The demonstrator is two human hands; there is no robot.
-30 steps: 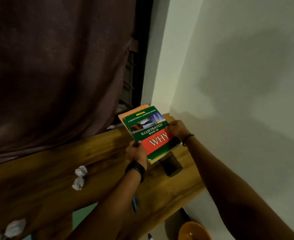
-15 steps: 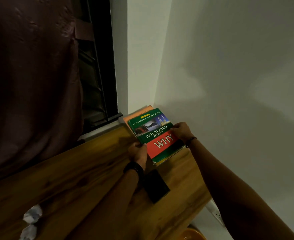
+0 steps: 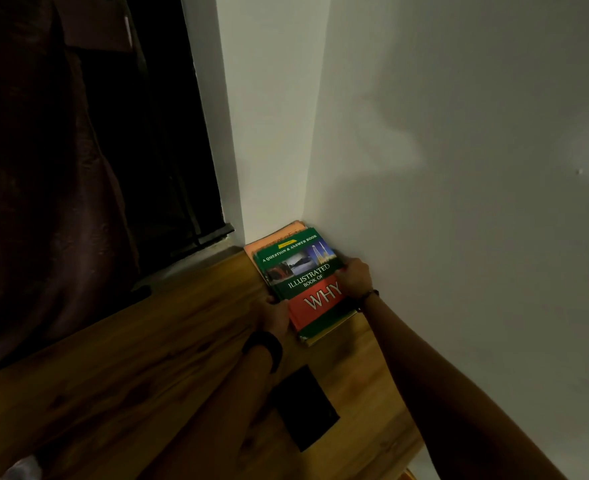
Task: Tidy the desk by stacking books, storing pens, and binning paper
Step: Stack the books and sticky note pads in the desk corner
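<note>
Head view: my left hand [image 3: 279, 317] and right hand [image 3: 354, 277] clasp the book stack [image 3: 303, 284] by its long edges, in the far corner of the table [image 3: 147, 358] against the wall [image 3: 459, 168]. Its long axis points away from me, both hands equally near.

Shut in at the far corner by side wall [image 3: 459, 202] and back wall [image 3: 268, 133], with the book stack [image 3: 300, 282] filling the angle and the right hand [image 3: 353, 277] wedged between stack and side wall. Open leftward over bare worktop [image 3: 147, 358] up to the dark curtain [image 3: 43, 202]. Blocked nearer by a flat black object [image 3: 306, 407] between the forearms.
</note>
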